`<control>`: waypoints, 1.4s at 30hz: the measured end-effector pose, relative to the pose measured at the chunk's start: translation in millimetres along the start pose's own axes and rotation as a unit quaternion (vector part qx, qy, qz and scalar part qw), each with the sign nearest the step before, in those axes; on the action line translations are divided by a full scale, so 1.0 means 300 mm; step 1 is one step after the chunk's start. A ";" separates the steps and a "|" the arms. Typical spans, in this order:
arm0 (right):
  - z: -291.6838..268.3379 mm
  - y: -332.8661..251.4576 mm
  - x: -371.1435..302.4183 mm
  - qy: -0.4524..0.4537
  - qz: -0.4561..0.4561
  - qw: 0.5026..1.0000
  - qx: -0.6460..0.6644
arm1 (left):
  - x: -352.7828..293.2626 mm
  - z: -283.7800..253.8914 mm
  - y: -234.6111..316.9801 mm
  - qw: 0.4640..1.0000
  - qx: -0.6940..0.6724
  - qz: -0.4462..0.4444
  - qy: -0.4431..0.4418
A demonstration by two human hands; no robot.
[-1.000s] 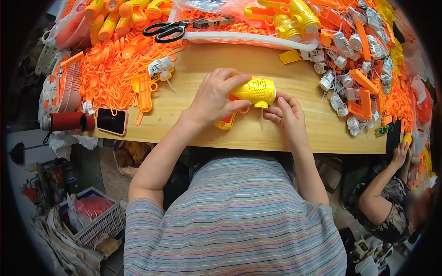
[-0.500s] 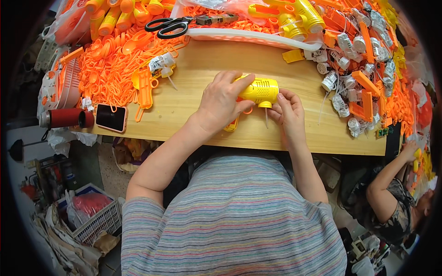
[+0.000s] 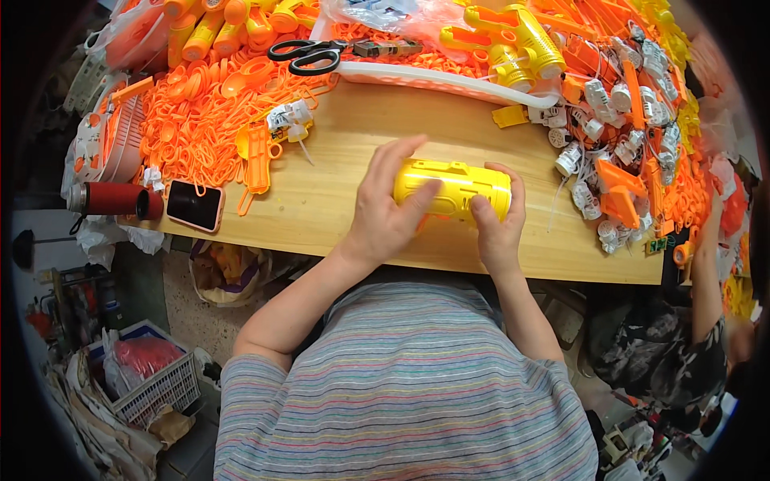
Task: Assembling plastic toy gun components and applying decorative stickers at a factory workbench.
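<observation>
both hands met on a yellow plastic housing (image 3: 454, 189), a ribbed, barrel-shaped piece that lay lengthwise just above the near part of the wooden table (image 3: 337, 200). the left hand (image 3: 385, 216) wrapped its left end, thumb raised over the top and fingers curled along the near side, closed on the piece. the right hand (image 3: 499, 224) gripped the right end, thumb pressed on the near face and fingers folded over the far edge. to the left, a phone in a pink case (image 3: 194, 206) lay beside a red flask (image 3: 112, 199) at the table's edge. orange plastic rings and parts (image 3: 200, 120) were heaped behind them, with an orange toy-gun shell (image 3: 257, 156) at the heap's rim. black-handled scissors (image 3: 309, 56) rested by a white tray edge (image 3: 449, 80). small white motors with wires (image 3: 593, 128) crowded the right side, where another person's arm (image 3: 706, 272) showed.
</observation>
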State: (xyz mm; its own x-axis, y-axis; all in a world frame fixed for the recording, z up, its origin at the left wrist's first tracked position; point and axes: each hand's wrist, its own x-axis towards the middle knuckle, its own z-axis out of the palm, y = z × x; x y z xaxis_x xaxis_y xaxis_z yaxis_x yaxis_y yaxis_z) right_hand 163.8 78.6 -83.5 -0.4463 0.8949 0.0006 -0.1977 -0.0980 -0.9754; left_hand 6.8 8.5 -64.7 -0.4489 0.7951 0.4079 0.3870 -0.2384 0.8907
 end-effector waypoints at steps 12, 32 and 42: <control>0.019 -0.023 -0.014 -0.058 -0.203 0.975 -0.068 | -0.015 0.016 -0.006 0.979 -0.176 -0.100 0.033; -0.027 -0.057 -0.027 -0.058 -0.384 0.898 -0.204 | 0.057 0.011 0.016 0.865 -0.437 -0.240 -0.062; -0.003 -0.052 -0.035 -0.017 -0.307 0.936 -0.168 | 0.078 0.016 -0.008 0.922 -0.331 -0.193 -0.066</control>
State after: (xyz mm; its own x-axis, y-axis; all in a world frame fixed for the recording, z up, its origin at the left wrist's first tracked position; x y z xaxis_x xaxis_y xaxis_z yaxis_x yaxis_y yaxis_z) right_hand 172.4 71.0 -68.4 -0.3676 0.7221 0.5860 -0.1428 0.5788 -0.8029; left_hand -0.9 30.2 -58.2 -0.3313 0.9424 0.0462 -0.3756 -0.1766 0.9098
